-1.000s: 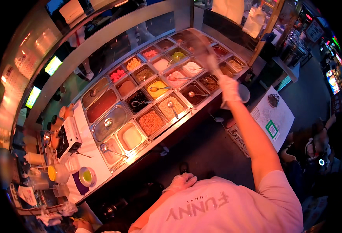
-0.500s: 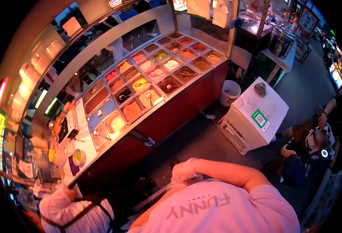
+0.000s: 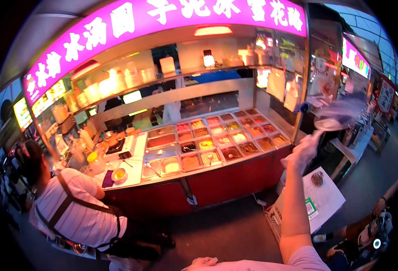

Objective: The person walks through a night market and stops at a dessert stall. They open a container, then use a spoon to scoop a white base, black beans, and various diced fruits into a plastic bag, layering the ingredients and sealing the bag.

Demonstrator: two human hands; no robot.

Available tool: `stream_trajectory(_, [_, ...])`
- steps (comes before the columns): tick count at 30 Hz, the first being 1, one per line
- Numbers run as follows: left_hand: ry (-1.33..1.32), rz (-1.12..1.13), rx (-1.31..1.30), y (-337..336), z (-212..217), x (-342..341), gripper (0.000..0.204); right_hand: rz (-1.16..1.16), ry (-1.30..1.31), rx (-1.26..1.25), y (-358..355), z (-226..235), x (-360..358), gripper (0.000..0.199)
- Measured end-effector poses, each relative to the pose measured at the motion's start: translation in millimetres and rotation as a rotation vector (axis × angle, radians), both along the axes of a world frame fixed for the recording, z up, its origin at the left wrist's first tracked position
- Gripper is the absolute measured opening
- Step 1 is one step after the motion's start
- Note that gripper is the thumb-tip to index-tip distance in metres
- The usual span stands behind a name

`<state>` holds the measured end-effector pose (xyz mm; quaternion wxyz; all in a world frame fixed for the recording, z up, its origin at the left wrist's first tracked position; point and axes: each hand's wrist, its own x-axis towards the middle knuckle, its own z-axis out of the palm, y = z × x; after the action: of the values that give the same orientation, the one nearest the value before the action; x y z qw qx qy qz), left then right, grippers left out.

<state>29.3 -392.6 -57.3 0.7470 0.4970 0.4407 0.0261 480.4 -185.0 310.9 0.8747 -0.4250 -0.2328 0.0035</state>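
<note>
A: Where is the right hand [image 3: 304,152]?

B: Raised at arm's length, well above the white stand [image 3: 327,198] and right of the counter [image 3: 235,180]. It wears a thin pale glove and reaches up to a clear bag [image 3: 343,108] with a pale round dish [image 3: 329,124] at its lower edge.

A: Does it have hold of the bag?

B: I cannot tell. The gloved fingers look bunched at the film's lower corner, but that part is smeared by motion.

A: And the left hand [image 3: 202,262]?

B: Low against the chest, also gloved, touching nothing I can make out. Whether it is curled or open does not show.

A: How would you handle that bag well?

B: In my view, pinch the film near the dish rather than at a loose corner, since thin plastic slips in a glove and stretches. Keep the dish level and support it from below.

A: What about the materials around it?

B: The bag is soft, crinkled and bluish where light passes through it. The dish looks rigid and smooth. The pans [image 3: 208,144] in the counter are rectangular steel, set in rows, with fillings in red, yellow, brown and white. The counter front is glossy red. A small metal cup [image 3: 317,179] sits on the stand's paper sheet.

A: Is anyone close?

B: A person [image 3: 79,212] in a striped shirt crouches at the counter's left end, well apart.
</note>
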Motion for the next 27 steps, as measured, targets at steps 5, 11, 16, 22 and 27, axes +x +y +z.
stream_trajectory(5, [0.272, -0.026, 0.167, -25, 58, -9, 0.048, -0.156, -0.434, 0.100, 66, 72, -28, 0.039])
stream_trajectory(11, [0.346, 0.030, 0.315, -87, 124, -48, 0.042, 0.888, -1.861, -1.280, 20, -21, -293, 0.027])
stream_trajectory(16, [-0.078, 0.357, -0.027, -107, 124, -81, 0.027, 1.514, -2.632, -1.781, -2, -245, -262, 0.023])
stream_trajectory(22, [0.028, 0.671, -0.054, -209, 14, -157, 0.026, 0.881, -2.153, -1.366, -20, -63, -385, 0.027])
stream_trajectory(27, [0.295, 0.611, 0.172, -198, 135, -154, 0.033, -0.218, -1.444, -0.205, 60, 174, -374, 0.031])
